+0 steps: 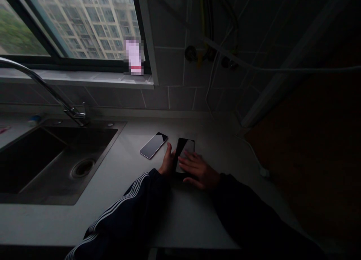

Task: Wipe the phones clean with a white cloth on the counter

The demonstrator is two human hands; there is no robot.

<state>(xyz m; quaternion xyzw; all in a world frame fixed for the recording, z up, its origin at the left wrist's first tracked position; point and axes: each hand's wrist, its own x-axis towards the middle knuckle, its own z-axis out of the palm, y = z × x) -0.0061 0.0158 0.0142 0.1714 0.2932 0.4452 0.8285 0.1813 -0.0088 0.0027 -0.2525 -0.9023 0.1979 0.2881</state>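
Observation:
A dark smartphone [183, 144] is in my left hand [167, 163], above the white counter. My left thumb points up along the phone's left side, and the other fingers are hidden behind it. My right hand [199, 171] lies over the phone's screen with its fingers stretched and a little apart. Whether the fingertips press on the glass is hard to tell in the dim light. To the left, a second smartphone [153, 145] rests flat on the counter, screen up, touched by neither hand.
A steel sink [96, 183] with a chrome faucet [46, 85] is set into the white counter [118, 222] on the left. A window [84, 23] is above it. Cables [210, 79] hang on the tiled wall, and a white cord [254, 154] runs along the right.

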